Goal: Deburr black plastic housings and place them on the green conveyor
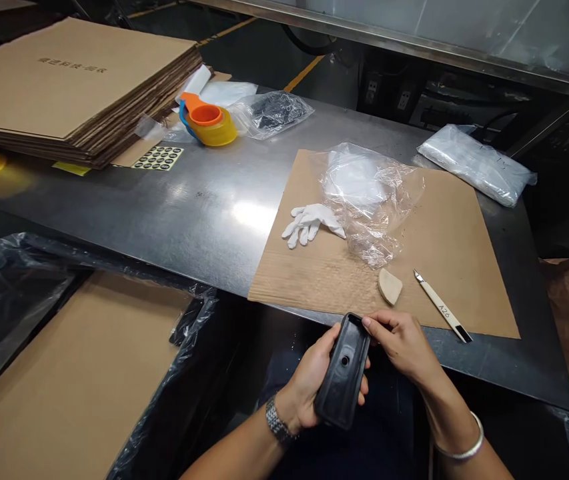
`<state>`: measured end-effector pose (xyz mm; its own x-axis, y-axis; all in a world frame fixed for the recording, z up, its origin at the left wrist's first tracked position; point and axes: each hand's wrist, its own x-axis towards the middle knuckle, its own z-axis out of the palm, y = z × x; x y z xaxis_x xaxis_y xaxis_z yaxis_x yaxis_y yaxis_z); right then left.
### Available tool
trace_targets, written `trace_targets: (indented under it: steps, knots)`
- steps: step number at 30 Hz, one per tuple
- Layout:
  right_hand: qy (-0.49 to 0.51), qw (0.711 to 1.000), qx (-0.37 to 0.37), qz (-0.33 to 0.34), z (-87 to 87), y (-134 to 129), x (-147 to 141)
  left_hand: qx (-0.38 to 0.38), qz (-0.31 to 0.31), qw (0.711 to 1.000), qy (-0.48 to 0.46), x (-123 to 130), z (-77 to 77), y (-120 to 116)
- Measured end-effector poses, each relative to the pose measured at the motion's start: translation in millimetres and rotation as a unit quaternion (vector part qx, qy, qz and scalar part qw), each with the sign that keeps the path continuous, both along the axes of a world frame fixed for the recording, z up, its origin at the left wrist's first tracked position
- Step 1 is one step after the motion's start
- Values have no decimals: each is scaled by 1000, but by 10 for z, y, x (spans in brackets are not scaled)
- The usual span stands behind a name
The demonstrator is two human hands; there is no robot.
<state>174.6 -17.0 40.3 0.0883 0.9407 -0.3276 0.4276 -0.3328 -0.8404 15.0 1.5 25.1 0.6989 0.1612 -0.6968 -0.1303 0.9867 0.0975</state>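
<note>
My left hand (309, 380) is wrapped round a long black moulded part (343, 380), hollow like a shallow tray, with a small round hole in its floor. The part is tilted, its open side facing up toward me, just off the table's front edge. At its upper right corner, my right hand (399, 340) pinches the rim between thumb and fingers. Beyond my right hand lies a small beige wedge-shaped block (389, 287). To the right of that rests a craft knife (441, 305) with a pale handle marked A26. Both lie on a cardboard sheet (444, 247).
A white glove (313, 222) and a crumpled clear bag (379, 193) lie on the cardboard. A tape dispenser (208, 120), a sticker sheet (160, 159) and stacked cardboard (79, 80) are at the left. A plastic-wrapped packet (477, 163) sits far right. A lined box (64, 393) stands lower left.
</note>
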Motion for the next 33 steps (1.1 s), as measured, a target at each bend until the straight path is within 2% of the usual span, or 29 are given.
trace_targets:
  steps: [4,15,23,26,29,31,33]
  knots:
    - [-28,1000,-2,1,11,-6,-21,-25,20,999,-7,19,14,17]
    - [-118,991,40,-49,44,-3,-150,-34,10,999,-21,3,-25,37]
    - [-117,985,35,-122,-85,51,-68,1,-5,1000,-14,-53,-5,40]
    - [-100,985,42,-131,-68,36,-34,0,29,1000,3,-73,37,99]
    - [-85,987,67,-116,-39,13,-54,9,101,994,45,-70,89,176]
    - [-63,991,73,-97,-38,12,-71,46,161,984,66,-53,111,229]
    - [-44,994,61,-84,-45,42,-66,97,195,973,74,-27,109,284]
